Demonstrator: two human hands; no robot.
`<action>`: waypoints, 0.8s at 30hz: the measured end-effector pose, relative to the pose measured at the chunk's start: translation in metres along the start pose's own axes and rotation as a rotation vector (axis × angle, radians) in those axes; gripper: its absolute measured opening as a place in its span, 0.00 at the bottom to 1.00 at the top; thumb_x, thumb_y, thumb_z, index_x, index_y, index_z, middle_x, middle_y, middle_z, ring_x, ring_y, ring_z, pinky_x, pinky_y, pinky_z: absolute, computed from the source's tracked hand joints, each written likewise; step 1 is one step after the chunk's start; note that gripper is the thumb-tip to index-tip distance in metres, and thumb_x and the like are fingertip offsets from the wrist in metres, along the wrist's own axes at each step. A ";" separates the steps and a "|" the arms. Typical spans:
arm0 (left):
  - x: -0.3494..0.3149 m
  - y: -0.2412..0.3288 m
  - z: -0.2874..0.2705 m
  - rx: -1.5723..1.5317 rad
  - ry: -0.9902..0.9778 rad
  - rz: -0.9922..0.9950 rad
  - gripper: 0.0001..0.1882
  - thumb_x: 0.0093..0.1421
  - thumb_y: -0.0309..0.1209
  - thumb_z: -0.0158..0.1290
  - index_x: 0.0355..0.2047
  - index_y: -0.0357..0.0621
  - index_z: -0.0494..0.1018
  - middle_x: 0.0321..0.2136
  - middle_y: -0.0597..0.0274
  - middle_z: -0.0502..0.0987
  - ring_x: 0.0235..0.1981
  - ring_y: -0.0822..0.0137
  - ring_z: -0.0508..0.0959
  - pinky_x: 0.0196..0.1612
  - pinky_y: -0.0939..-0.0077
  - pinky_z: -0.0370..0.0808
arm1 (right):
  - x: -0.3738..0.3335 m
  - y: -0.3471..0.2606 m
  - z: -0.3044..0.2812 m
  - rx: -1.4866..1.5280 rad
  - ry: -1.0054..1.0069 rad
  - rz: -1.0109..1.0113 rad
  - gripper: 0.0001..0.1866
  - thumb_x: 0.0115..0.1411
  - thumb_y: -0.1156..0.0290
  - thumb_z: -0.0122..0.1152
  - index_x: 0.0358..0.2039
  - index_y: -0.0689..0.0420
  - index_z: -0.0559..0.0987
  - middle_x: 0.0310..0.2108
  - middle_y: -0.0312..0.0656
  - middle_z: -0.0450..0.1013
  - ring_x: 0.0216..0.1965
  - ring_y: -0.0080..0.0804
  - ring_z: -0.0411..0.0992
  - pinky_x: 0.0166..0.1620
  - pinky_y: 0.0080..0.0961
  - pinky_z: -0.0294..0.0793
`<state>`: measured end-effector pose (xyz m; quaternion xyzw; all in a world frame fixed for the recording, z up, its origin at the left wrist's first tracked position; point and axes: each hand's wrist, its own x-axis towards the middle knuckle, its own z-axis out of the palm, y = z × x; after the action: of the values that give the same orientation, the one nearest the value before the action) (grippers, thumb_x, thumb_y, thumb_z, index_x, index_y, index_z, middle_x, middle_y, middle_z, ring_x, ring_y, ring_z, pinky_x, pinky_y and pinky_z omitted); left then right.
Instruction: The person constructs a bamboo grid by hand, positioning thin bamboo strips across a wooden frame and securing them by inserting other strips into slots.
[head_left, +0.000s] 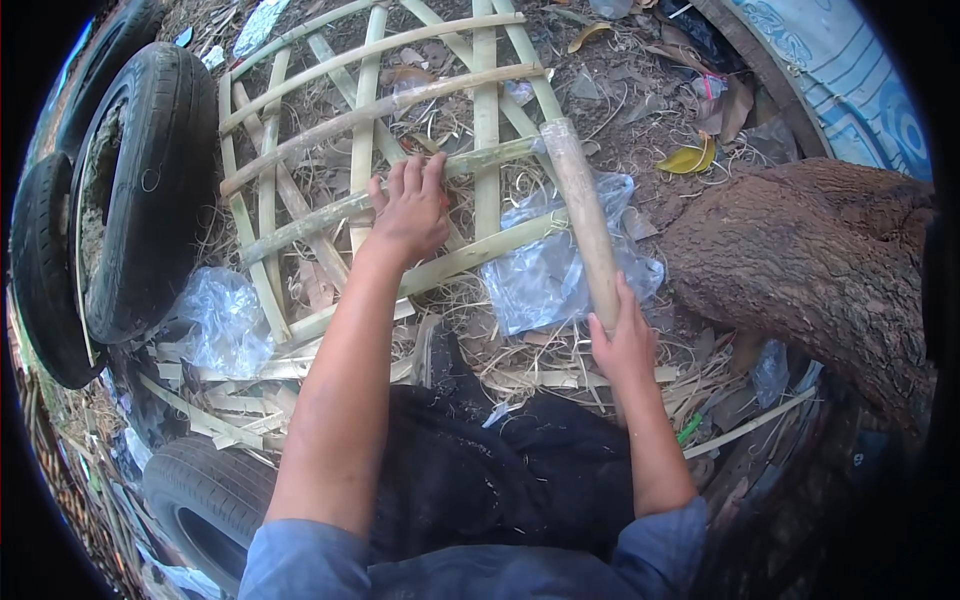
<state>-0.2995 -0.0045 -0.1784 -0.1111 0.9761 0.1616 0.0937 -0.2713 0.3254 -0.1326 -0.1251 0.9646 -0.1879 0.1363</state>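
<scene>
A lattice of woven bamboo strips point(372, 68) lies on the ground in front of me. My left hand point(412, 212) grips one of its crosswise strips, fingers curled over the far edge and thumb on the near side. A small bit of red-orange shows beside that hand, too little to name. My right hand point(628, 340) is wrapped round the lower part of a thick wooden stick point(580, 205). The stick's far end is over the lattice's right edge, by the end of the gripped strip; I cannot tell whether they touch.
Old tyres point(150, 190) stand at the left, with another tyre point(215, 500) lower down. A thick tree trunk point(800, 270) takes up the right side. Clear plastic bags point(540, 290) lie by the stick and further left. Bamboo shavings point(540, 360) and dry leaves litter the soil.
</scene>
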 end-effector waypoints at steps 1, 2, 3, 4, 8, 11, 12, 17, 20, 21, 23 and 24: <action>-0.002 -0.003 0.003 0.018 0.051 0.001 0.46 0.49 0.31 0.52 0.68 0.54 0.45 0.65 0.49 0.52 0.69 0.51 0.48 0.65 0.41 0.37 | 0.001 0.002 0.008 0.016 0.027 -0.011 0.38 0.57 0.67 0.62 0.64 0.60 0.57 0.54 0.62 0.68 0.49 0.60 0.73 0.49 0.44 0.75; 0.000 0.001 0.002 0.007 0.068 0.005 0.46 0.49 0.31 0.52 0.68 0.54 0.45 0.65 0.49 0.52 0.69 0.51 0.48 0.65 0.41 0.37 | 0.001 -0.001 0.007 0.003 0.041 -0.019 0.38 0.57 0.67 0.62 0.64 0.60 0.57 0.54 0.62 0.68 0.49 0.60 0.73 0.49 0.44 0.75; 0.003 0.005 0.000 -0.029 0.038 0.007 0.42 0.52 0.31 0.49 0.68 0.52 0.46 0.66 0.48 0.52 0.69 0.51 0.47 0.66 0.40 0.36 | 0.001 -0.006 0.008 0.078 0.123 -0.063 0.37 0.57 0.67 0.62 0.64 0.60 0.57 0.53 0.62 0.69 0.48 0.60 0.73 0.48 0.44 0.75; 0.000 0.008 -0.004 -0.061 -0.002 0.003 0.38 0.56 0.30 0.46 0.67 0.50 0.48 0.66 0.47 0.52 0.69 0.51 0.47 0.66 0.40 0.35 | -0.002 -0.013 0.008 0.158 0.192 -0.108 0.37 0.57 0.67 0.62 0.64 0.60 0.57 0.52 0.62 0.69 0.48 0.60 0.73 0.48 0.43 0.75; -0.005 0.005 -0.008 -0.067 -0.007 -0.019 0.37 0.58 0.31 0.46 0.68 0.51 0.48 0.66 0.48 0.51 0.70 0.51 0.46 0.66 0.40 0.34 | 0.022 -0.052 -0.014 0.572 0.154 -0.103 0.33 0.58 0.69 0.62 0.61 0.62 0.59 0.44 0.57 0.72 0.42 0.45 0.76 0.47 0.37 0.76; -0.007 0.003 -0.009 -0.082 -0.032 -0.043 0.37 0.57 0.31 0.46 0.68 0.51 0.47 0.67 0.49 0.50 0.70 0.51 0.45 0.67 0.40 0.34 | 0.059 -0.073 -0.029 0.979 0.146 0.047 0.30 0.61 0.67 0.58 0.59 0.61 0.58 0.39 0.51 0.72 0.37 0.36 0.75 0.42 0.30 0.76; -0.009 0.000 -0.008 -0.080 -0.047 -0.047 0.38 0.57 0.31 0.46 0.68 0.52 0.47 0.67 0.49 0.50 0.70 0.51 0.45 0.67 0.40 0.33 | 0.072 -0.081 -0.031 1.211 0.147 0.189 0.29 0.62 0.66 0.57 0.59 0.60 0.58 0.37 0.50 0.72 0.36 0.35 0.75 0.41 0.28 0.75; -0.002 0.010 -0.008 -0.113 -0.010 -0.044 0.40 0.55 0.29 0.47 0.68 0.51 0.47 0.68 0.50 0.50 0.70 0.52 0.45 0.68 0.42 0.33 | 0.123 -0.064 -0.003 0.490 0.096 -0.105 0.24 0.62 0.67 0.57 0.54 0.61 0.60 0.38 0.50 0.72 0.38 0.35 0.74 0.41 0.30 0.75; -0.005 0.009 -0.010 -0.143 -0.052 -0.038 0.40 0.54 0.29 0.46 0.68 0.51 0.47 0.68 0.51 0.50 0.70 0.52 0.45 0.68 0.43 0.33 | 0.119 -0.078 -0.023 0.729 0.143 -0.005 0.25 0.61 0.66 0.59 0.54 0.60 0.61 0.40 0.53 0.73 0.40 0.36 0.74 0.43 0.33 0.74; -0.006 0.005 -0.008 -0.125 -0.023 -0.030 0.40 0.54 0.29 0.47 0.68 0.51 0.47 0.68 0.51 0.50 0.70 0.52 0.45 0.68 0.43 0.33 | 0.116 -0.087 -0.032 0.861 0.178 0.005 0.25 0.60 0.67 0.60 0.54 0.60 0.61 0.40 0.54 0.73 0.39 0.36 0.75 0.42 0.34 0.75; -0.004 0.006 -0.008 -0.129 -0.013 -0.035 0.40 0.53 0.29 0.47 0.68 0.51 0.48 0.67 0.50 0.51 0.70 0.53 0.45 0.68 0.44 0.33 | 0.114 -0.085 -0.028 0.707 0.152 -0.015 0.25 0.61 0.68 0.59 0.54 0.60 0.61 0.39 0.53 0.74 0.38 0.35 0.75 0.41 0.32 0.75; -0.005 0.007 -0.007 -0.124 -0.003 -0.042 0.41 0.53 0.29 0.47 0.68 0.51 0.48 0.67 0.50 0.51 0.70 0.53 0.46 0.68 0.44 0.33 | 0.114 -0.080 -0.023 0.561 0.126 -0.036 0.24 0.61 0.69 0.59 0.54 0.60 0.61 0.38 0.52 0.74 0.37 0.33 0.75 0.39 0.30 0.75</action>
<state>-0.2978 0.0002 -0.1689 -0.1368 0.9615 0.2202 0.0912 -0.3699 0.2276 -0.1045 -0.0878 0.8791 -0.4572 0.1020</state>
